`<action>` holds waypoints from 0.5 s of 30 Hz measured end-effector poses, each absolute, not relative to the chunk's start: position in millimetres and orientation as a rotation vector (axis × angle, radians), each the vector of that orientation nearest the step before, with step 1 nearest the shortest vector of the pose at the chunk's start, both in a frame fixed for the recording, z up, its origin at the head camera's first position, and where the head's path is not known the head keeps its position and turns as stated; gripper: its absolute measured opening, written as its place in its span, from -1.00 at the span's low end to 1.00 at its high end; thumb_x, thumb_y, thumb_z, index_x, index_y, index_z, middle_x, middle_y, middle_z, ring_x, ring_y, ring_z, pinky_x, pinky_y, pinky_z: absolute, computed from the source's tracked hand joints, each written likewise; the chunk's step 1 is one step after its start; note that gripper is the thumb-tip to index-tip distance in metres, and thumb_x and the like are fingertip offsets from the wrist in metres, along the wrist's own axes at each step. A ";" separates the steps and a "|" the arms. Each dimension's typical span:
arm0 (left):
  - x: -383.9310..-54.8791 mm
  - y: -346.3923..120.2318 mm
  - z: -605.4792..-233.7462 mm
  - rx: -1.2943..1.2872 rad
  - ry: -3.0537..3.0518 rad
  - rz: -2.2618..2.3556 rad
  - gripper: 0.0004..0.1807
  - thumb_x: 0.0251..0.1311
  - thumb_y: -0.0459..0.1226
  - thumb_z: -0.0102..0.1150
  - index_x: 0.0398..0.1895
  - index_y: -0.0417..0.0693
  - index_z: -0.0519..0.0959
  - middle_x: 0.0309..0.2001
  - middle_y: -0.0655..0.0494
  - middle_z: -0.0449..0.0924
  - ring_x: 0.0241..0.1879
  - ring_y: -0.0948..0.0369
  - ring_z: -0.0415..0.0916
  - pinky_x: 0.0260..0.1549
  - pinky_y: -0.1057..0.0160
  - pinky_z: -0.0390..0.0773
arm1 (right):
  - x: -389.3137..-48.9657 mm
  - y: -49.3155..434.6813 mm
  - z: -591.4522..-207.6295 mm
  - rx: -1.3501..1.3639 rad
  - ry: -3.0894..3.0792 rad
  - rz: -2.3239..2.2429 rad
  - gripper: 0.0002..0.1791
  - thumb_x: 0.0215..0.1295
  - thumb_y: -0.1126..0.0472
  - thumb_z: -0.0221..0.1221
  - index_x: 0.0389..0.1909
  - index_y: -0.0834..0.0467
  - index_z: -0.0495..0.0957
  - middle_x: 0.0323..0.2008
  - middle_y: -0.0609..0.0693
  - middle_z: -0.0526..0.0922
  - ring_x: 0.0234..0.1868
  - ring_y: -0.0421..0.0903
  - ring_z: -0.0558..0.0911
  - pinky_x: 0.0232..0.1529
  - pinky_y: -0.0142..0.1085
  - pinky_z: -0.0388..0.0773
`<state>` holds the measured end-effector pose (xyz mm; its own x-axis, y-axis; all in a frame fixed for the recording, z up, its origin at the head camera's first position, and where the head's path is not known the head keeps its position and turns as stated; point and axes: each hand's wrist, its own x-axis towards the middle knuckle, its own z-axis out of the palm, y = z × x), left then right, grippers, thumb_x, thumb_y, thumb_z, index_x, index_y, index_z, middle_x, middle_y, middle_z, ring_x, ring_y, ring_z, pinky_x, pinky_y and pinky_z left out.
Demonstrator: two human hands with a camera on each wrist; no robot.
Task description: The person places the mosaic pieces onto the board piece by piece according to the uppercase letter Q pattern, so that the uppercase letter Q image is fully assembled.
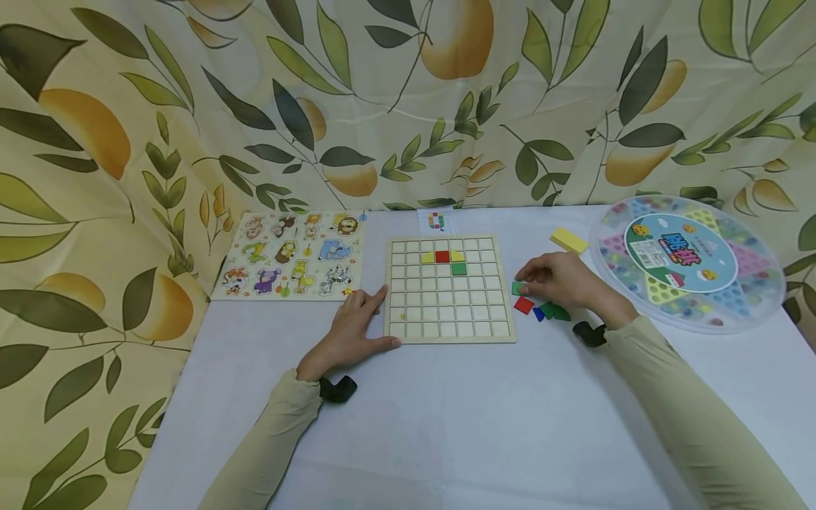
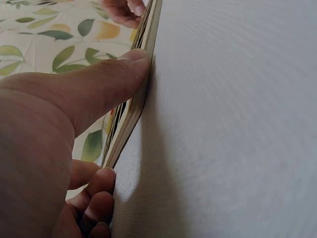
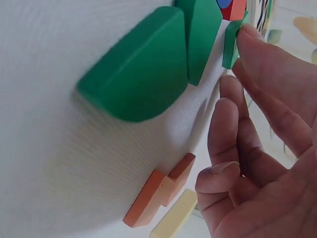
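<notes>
A wooden grid board (image 1: 449,304) lies flat, with a red square tile (image 1: 443,257), two yellow pieces beside it and a green square tile (image 1: 458,269) below right. My left hand (image 1: 350,329) rests at its near left corner; the thumb (image 2: 106,82) touches the front edge, the fingers the left side. Right of the board, my right hand (image 1: 561,280) pinches another green square tile (image 3: 231,45) between thumb and forefinger, close to the tabletop. Near it lie a red tile (image 1: 524,305), a blue piece (image 1: 538,314) and two green pieces with curved edges (image 3: 148,69).
A small pattern card (image 1: 437,222) lies behind the board. To the left is an animal puzzle board (image 1: 290,255). A yellow block (image 1: 569,241) and a large round clear box (image 1: 752,304) are at right. Two orange pieces (image 3: 146,201) show in the right wrist view.
</notes>
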<state>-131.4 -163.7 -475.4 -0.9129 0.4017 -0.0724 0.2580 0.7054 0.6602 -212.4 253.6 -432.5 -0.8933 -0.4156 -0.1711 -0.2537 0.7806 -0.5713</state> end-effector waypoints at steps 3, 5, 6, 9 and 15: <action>-130.6 -164.1 -474.4 0.534 2.705 0.998 0.16 0.18 0.05 0.55 0.71 -0.10 0.09 -0.10 0.05 0.29 -0.13 0.17 0.13 -0.14 0.19 0.13 | -211.9 253.1 -433.2 -0.515 2.687 -0.806 -0.75 0.37 0.22 0.42 -0.01 0.23 0.77 -0.16 0.05 0.78 -0.24 -0.04 0.57 -0.25 -0.35 0.50; -130.6 -164.2 -474.5 0.528 2.704 1.000 0.16 0.18 0.05 0.56 0.71 -0.10 0.09 -0.10 0.05 0.29 -0.13 0.17 0.13 -0.14 0.19 0.13 | -211.9 252.6 -434.1 -0.517 2.699 -0.803 -0.77 0.38 0.22 0.41 -0.02 0.23 0.77 -0.19 0.05 0.78 -0.23 -0.04 0.57 -0.25 -0.34 0.50; -130.7 -164.2 -474.6 0.525 2.704 1.000 0.16 0.18 0.05 0.56 0.71 -0.09 0.09 -0.10 0.05 0.29 -0.13 0.17 0.13 -0.14 0.19 0.13 | -211.9 252.2 -434.3 -0.517 2.705 -0.804 -0.77 0.38 0.23 0.41 -0.02 0.23 0.77 -0.19 0.05 0.77 -0.23 -0.04 0.57 -0.24 -0.34 0.50; -131.4 -164.3 -475.9 0.518 2.702 0.997 0.17 0.17 0.04 0.56 0.71 -0.08 0.08 -0.09 0.05 0.29 -0.13 0.16 0.13 -0.13 0.19 0.14 | -212.2 251.1 -434.6 -0.523 2.730 -0.799 -0.79 0.40 0.23 0.39 -0.03 0.23 0.77 -0.21 0.06 0.77 -0.23 -0.03 0.57 -0.23 -0.33 0.50; -132.1 -165.0 -478.2 0.527 2.713 0.981 0.16 0.19 0.05 0.55 0.72 -0.08 0.09 -0.10 0.05 0.28 -0.13 0.16 0.14 -0.13 0.20 0.13 | -212.2 252.0 -432.6 -0.482 2.726 -0.789 -0.73 0.41 0.16 0.39 0.02 0.22 0.76 -0.18 0.06 0.76 -0.21 -0.03 0.57 -0.21 -0.33 0.50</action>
<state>-132.1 -165.0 -478.2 -0.9142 0.3986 -0.0732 0.2595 0.7147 0.6495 -212.2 252.0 -432.6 -0.9104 -0.3832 -0.1561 -0.2405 0.7970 -0.5540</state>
